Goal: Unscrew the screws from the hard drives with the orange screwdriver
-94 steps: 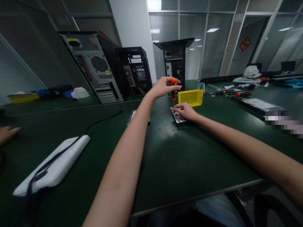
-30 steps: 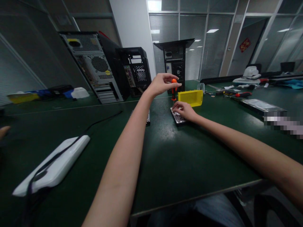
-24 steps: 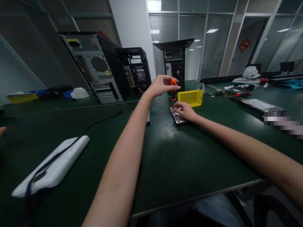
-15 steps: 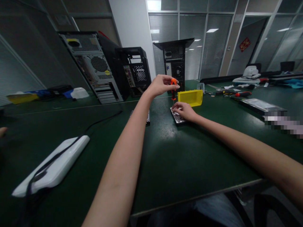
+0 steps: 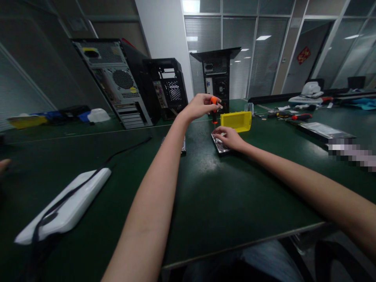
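An orange-and-black screwdriver (image 5: 214, 116) stands nearly upright, its handle top pinched in the fingers of my left hand (image 5: 202, 104). Its shaft points down at the far left corner of a silver-and-black hard drive (image 5: 220, 148) lying on the green table (image 5: 235, 192). Over that drive rests my right hand (image 5: 231, 138), fingers curled onto it beside the shaft. The tip itself is hidden by those fingers. A second hard drive (image 5: 183, 148) is mostly covered by my left forearm.
A yellow box (image 5: 236, 121) stands just behind my right hand. Computer cases (image 5: 138, 86) line the back. On the left lies a white device (image 5: 67, 203) with a black cord. Tools (image 5: 302, 116) and another drive (image 5: 326, 131) sit to the right. A person's fingertip (image 5: 4, 164) shows far left.
The screwdriver's handle and my left fingers have shifted very slightly to the left. My right hand stays on the drive.
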`<move>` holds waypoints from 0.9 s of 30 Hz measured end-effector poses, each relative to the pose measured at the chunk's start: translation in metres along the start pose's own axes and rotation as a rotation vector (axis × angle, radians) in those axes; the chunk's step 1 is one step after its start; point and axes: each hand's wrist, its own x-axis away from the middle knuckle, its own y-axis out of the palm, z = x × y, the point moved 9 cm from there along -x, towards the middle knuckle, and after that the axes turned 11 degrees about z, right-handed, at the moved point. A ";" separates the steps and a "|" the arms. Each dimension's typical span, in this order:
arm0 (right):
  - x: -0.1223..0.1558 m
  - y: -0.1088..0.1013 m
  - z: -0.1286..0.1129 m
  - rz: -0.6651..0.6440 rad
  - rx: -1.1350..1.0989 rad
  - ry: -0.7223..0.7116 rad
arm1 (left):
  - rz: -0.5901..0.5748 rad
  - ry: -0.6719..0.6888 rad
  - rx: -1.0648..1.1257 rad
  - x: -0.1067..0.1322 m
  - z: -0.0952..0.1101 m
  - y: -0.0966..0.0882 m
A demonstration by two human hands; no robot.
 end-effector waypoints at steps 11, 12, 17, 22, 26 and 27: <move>-0.001 0.004 0.005 -0.017 0.030 0.011 | 0.006 -0.032 -0.034 0.002 0.001 0.002; -0.001 0.004 0.005 -0.016 0.034 0.008 | 0.011 -0.033 -0.038 0.002 0.001 0.002; -0.002 0.004 0.006 -0.011 0.049 0.009 | 0.019 -0.038 -0.054 0.002 0.002 0.002; -0.002 0.003 0.005 0.002 0.043 0.007 | 0.015 -0.037 -0.066 0.001 0.000 0.002; -0.002 0.001 0.003 0.012 0.031 0.013 | 0.019 -0.042 -0.056 0.001 -0.001 0.002; -0.002 0.000 0.002 0.012 0.034 0.015 | 0.020 -0.043 -0.053 0.001 -0.001 0.002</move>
